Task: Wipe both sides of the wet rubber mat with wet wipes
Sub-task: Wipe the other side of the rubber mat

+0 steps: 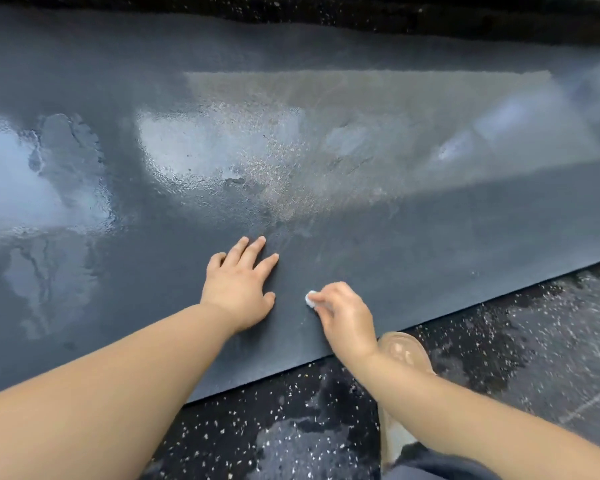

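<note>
- The dark rubber mat (430,237) fills most of the frame, lying flat on a black speckled floor (291,427), with its near edge running on a slant from lower centre up to the right edge.
- Wet patches shine across the mat at left and in the middle, catching pale reflections.
- The left hand (238,289) lies flat on the mat at lower centre, fingers straight and a little spread, palm down, holding nothing.
- Just to the right of it, the right hand (343,313) is curled over a small balled white wet wipe (310,298), pinched at the fingertips and pressed against the mat close to the near edge.
- The two hands sit near each other but apart.
- Below the right wrist, a tan shoe (404,351) stands on the speckled floor, its toe right at the mat's edge.
</note>
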A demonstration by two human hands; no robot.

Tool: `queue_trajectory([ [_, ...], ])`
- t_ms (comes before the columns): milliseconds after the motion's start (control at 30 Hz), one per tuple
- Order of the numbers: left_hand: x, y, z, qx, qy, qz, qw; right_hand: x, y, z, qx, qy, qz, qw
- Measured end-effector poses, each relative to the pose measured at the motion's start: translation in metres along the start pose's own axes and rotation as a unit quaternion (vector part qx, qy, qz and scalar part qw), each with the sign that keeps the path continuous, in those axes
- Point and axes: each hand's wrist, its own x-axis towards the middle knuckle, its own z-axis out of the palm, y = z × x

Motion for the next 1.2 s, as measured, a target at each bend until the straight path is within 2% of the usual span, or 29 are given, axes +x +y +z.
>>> queue_trajectory([
  [67,0.001,-0.005,-0.006,-0.019,-0.022,0.018,0.999,-0.008,-0.012,-0.001,-0.019,-0.076,-0.052,0.996],
  [100,0.001,-0.008,-0.009,-0.027,-0.037,0.03,0.999,-0.003,-0.013,-0.008,-0.028,-0.081,-0.042,0.995],
  [267,-0.002,-0.022,-0.019,-0.015,-0.1,0.076,0.992,0.012,-0.011,-0.065,-0.022,-0.011,0.182,0.983],
  [400,-0.008,-0.03,-0.019,-0.019,-0.111,0.088,0.99,-0.008,-0.026,-0.075,0.014,0.004,0.218,0.976],
  [567,-0.006,-0.036,-0.018,-0.051,-0.066,0.075,0.994,-0.021,-0.034,-0.043,0.074,0.023,0.199,0.977],
  [767,-0.015,-0.033,-0.002,-0.004,-0.021,0.069,0.997,0.015,0.021,-0.051,0.009,0.104,0.206,0.973],
  [967,-0.026,-0.037,0.013,0.02,0.002,0.047,0.999,0.02,0.063,-0.047,-0.022,0.156,0.283,0.946],
  [1000,-0.026,-0.035,0.014,0.017,0.008,0.038,0.999,0.014,0.057,-0.036,-0.017,0.161,0.279,0.947],
  [1067,-0.026,-0.028,0.015,0.004,0.024,0.02,1.0,-0.005,0.034,-0.01,-0.008,0.163,0.218,0.962],
  [1200,-0.026,-0.019,0.014,-0.011,0.042,-0.003,0.999,-0.05,-0.017,0.029,-0.033,0.079,-0.03,0.996],
])
